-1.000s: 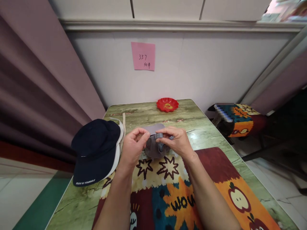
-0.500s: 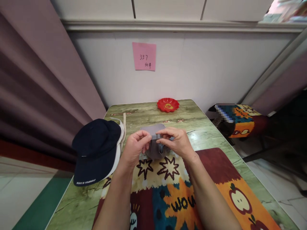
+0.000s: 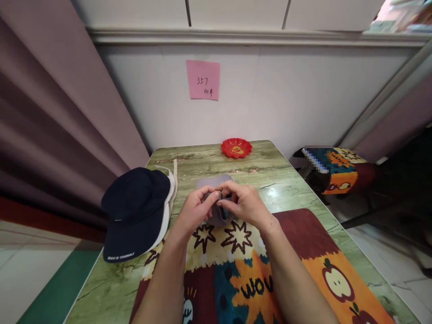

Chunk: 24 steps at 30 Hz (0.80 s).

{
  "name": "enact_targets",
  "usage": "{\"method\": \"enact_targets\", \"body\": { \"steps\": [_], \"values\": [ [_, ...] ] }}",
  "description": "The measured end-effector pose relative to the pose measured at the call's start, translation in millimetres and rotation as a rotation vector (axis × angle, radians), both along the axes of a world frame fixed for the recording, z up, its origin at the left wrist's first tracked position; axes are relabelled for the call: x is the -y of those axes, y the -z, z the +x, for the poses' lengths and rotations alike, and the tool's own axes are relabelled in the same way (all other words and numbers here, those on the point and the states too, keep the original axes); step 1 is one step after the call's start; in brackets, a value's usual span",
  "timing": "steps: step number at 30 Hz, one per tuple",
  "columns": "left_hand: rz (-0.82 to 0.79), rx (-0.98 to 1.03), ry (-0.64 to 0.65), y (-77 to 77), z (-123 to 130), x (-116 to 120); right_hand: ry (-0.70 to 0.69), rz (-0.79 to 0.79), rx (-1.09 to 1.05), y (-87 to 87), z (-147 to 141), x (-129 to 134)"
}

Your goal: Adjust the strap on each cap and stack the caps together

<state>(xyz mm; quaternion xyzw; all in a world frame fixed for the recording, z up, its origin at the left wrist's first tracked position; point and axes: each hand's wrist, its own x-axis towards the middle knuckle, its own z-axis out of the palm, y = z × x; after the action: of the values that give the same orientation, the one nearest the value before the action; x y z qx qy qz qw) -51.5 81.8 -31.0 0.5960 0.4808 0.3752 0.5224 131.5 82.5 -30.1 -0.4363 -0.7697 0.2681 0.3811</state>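
Observation:
A small grey cap (image 3: 220,219) rests at the far edge of the patterned mat, its brim pointing toward the wall. My left hand (image 3: 199,206) pinches the cap's strap from the left side. From the right, my right hand (image 3: 240,201) grips the same strap, thumb and fingers together. The fingertips of both hands nearly meet over the cap's opening and cover much of the strap. To the left, a dark navy cap (image 3: 137,207) lies on top of a white cap (image 3: 165,215) at the table's edge.
A red scalloped dish (image 3: 236,148) stands at the back of the green wood-patterned table (image 3: 202,164). The colourful mat (image 3: 303,234) lies under my forearms. A pink note (image 3: 203,80) is on the wall. At the right is a stool with a patterned cover (image 3: 342,168).
My hands have come closer together over the grey cap. The strap that showed between my fingers is now mostly covered.

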Motion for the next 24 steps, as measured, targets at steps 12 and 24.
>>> {"method": "enact_targets", "body": {
  "steps": [12,24],
  "values": [
    [0.005,0.030,-0.051,-6.3,-14,-3,-0.031,-0.013,0.056,-1.5,13,-7],
    [0.030,0.147,-0.015,-5.8,-13,-2,-0.048,0.026,-0.081,3.9,-2,-6]
  ]
}}
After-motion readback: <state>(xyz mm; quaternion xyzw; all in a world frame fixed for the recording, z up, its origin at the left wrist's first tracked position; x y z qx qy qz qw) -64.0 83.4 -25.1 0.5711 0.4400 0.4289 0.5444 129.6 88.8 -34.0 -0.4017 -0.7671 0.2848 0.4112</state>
